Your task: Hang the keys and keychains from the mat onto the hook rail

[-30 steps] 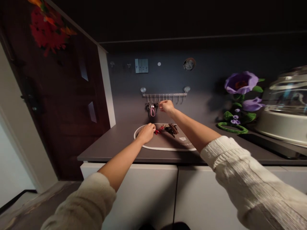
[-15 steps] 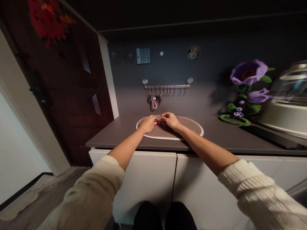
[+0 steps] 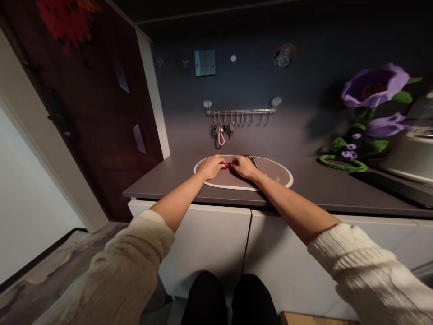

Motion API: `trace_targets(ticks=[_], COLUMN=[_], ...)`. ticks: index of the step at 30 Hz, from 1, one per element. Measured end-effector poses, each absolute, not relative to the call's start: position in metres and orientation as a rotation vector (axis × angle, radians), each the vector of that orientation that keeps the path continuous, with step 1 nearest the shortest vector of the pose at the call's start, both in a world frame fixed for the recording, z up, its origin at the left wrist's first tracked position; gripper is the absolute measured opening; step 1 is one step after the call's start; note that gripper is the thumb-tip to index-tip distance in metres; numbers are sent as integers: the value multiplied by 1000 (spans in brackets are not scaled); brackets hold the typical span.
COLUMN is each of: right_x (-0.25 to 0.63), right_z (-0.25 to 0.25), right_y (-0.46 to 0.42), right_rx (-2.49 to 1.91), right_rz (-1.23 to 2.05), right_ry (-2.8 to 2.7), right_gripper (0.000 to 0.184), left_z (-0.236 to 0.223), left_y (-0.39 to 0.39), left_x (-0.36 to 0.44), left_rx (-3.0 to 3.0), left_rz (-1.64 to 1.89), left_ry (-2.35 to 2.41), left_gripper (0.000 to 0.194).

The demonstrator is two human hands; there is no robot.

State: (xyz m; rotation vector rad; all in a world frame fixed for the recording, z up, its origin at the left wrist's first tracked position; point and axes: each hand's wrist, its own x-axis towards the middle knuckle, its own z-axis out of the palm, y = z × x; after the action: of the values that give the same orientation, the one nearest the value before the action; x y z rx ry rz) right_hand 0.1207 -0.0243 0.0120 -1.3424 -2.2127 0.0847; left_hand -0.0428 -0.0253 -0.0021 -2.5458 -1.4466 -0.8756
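Observation:
On the brown oval mat (image 3: 233, 183) with a white rim, my left hand (image 3: 213, 167) is closed on a small red object (image 3: 226, 166), pinched at the fingertips. Its kind is too small to make out. Facing it from the other side, my right hand (image 3: 244, 166) has its fingers pinched together close to the red object. What they hold, if anything, is hidden. Just behind my right hand lies a small dark item (image 3: 251, 159), partly covered, perhaps with metal on it.
A hook rail (image 3: 241, 111) on the wall carries several keys and a pink loop (image 3: 221, 136). Purple knitted flowers (image 3: 375, 88) and a pale domed appliance (image 3: 411, 153) stand to the right. White cabinet doors (image 3: 206, 243) lie below the countertop (image 3: 162, 178); a dark door (image 3: 111, 113) is at left.
The view has tilted down and shifted slightly. My hands stay over the mat, fingertips still close together; the dark item behind my right hand shows more.

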Motion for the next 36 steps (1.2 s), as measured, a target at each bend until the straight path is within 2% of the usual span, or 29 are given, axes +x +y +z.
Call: trace_targets(ticks=[10,25,32,36], right_x=[120,121,121,122], right_z=[9,6,8,8], right_y=[-15,-12,-14,-13], right_rx=[-1273,-1057,-850,-740], right_rz=[104,117,89,83], right_ry=[-2167,-2086,-2079,-2122], right_gripper=[16,18,21,21], left_z=[-5,-2,6,8], left_y=[-19,-14,-23,-27], left_x=[-46,-47,-45,-45], left_rx=[-2474,-2586,-2575,-2665], left_rz=[-1050,-2287,-2712,-2794], left_ry=[-1475,-1862,-1846,-1810], left_gripper=[17,11,10,7])
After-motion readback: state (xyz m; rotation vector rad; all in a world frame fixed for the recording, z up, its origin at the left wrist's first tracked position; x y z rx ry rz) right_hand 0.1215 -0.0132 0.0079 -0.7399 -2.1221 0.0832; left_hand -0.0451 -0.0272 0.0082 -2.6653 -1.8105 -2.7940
